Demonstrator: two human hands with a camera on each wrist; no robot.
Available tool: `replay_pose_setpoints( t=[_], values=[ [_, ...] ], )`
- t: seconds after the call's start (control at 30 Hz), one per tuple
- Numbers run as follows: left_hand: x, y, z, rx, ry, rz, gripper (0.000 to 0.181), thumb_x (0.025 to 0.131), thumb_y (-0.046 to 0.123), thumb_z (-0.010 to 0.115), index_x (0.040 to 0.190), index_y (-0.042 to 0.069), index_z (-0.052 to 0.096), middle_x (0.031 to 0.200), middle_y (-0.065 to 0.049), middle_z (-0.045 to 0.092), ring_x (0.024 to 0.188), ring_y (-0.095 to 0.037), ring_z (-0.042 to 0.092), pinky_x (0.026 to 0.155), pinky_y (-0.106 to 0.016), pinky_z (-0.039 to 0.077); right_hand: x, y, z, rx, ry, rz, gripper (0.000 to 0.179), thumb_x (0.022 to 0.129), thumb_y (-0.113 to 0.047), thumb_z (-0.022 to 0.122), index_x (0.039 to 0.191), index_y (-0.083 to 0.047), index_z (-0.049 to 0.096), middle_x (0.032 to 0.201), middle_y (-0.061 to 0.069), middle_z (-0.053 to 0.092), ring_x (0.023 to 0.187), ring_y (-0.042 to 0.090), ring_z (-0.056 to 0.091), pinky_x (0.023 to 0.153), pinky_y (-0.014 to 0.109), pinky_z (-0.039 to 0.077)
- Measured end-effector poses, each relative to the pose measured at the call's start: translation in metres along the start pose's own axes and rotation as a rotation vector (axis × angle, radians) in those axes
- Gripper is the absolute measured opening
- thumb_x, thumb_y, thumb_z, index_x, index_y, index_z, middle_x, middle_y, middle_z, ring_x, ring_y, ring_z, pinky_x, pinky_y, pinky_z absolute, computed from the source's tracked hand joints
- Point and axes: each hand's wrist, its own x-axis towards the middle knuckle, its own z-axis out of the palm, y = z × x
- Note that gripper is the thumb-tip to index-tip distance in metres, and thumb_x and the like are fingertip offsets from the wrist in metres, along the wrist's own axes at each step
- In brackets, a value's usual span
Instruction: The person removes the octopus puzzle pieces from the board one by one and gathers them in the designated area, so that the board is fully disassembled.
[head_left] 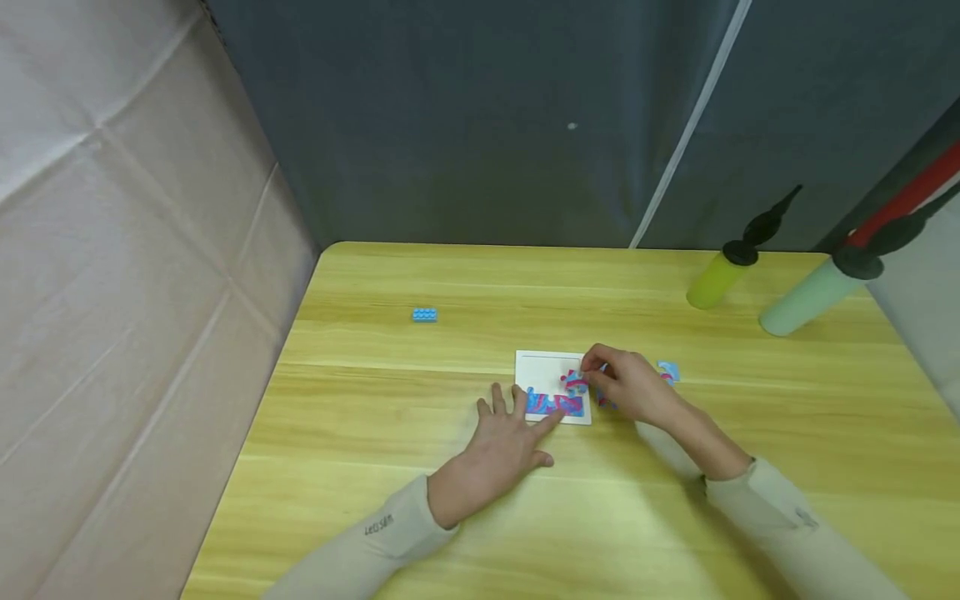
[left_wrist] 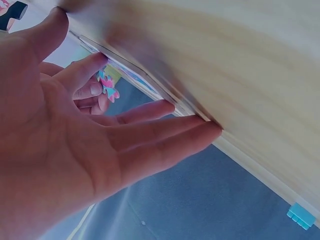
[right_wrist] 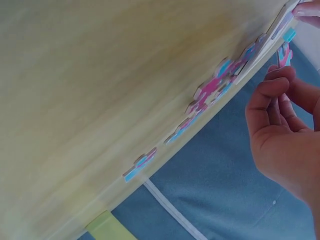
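Observation:
A white puzzle tray lies on the wooden table, with a row of blue and pink jigsaw pieces along its near edge. My left hand rests with fingers spread at the tray's near left side, fingertips on its edge and one on the row. My right hand pinches a blue and pink puzzle piece between thumb and fingers, held just above the tray's right part. Several loose puzzle pieces lie on the table right of the tray, partly hidden under my right hand in the head view.
One loose puzzle piece lies farther right. A blue toy brick sits at the back left. At the back right stand a yellow-green pump and a mint-green pump, both black-topped. A dark curtain hangs behind the table.

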Motion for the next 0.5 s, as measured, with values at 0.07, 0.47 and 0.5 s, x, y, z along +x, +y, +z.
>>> replay_pose_setpoints(
  t=[0.07, 0.47, 0.5],
  values=[
    [-0.001, 0.000, 0.000, 0.001, 0.005, 0.005, 0.067, 0.099, 0.071, 0.040, 0.161, 0.049, 0.026, 0.155, -0.024, 0.047, 0.140, -0.051, 0.049, 0.106, -0.057, 0.051, -0.002, 0.000, -0.001, 0.003, 0.001, 0.010, 0.007, 0.101, -0.006, 0.063, 0.106, -0.007, 0.067, 0.074, 0.005, 0.067, 0.057, 0.008, 0.048, 0.049, 0.022, 0.040],
    [-0.008, -0.006, 0.001, -0.085, 0.010, 0.036, 0.066, 0.101, 0.063, 0.047, 0.161, 0.045, 0.029, 0.159, -0.026, 0.041, 0.143, -0.053, 0.045, 0.111, -0.057, 0.048, -0.023, 0.017, -0.015, 0.044, 0.014, 0.073, 0.008, 0.103, -0.008, 0.060, 0.109, -0.007, 0.066, 0.078, 0.007, 0.069, 0.059, 0.013, 0.054, 0.050, 0.025, 0.045],
    [-0.009, -0.007, 0.002, -0.111, 0.003, 0.035, 0.066, 0.101, 0.062, 0.049, 0.161, 0.044, 0.030, 0.160, -0.027, 0.040, 0.144, -0.053, 0.043, 0.112, -0.058, 0.047, -0.024, 0.018, -0.017, 0.045, 0.017, 0.077, 0.008, 0.103, -0.009, 0.060, 0.109, -0.006, 0.066, 0.079, 0.007, 0.069, 0.059, 0.013, 0.054, 0.050, 0.025, 0.045]
  ],
)
